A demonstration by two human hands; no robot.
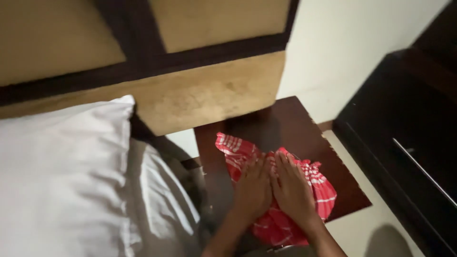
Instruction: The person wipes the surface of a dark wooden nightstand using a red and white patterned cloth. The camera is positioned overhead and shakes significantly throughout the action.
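A red cloth with white checks lies crumpled on a dark brown bedside table. My left hand and my right hand rest flat on the cloth side by side, fingers stretched out and pointing toward the wall. Both palms press down on the fabric; neither hand grips it. Part of the cloth is hidden under my hands.
A white pillow and white bedding lie to the left, below a tan padded headboard with dark framing. A dark cabinet with a metal handle stands at the right. Pale floor shows between table and cabinet.
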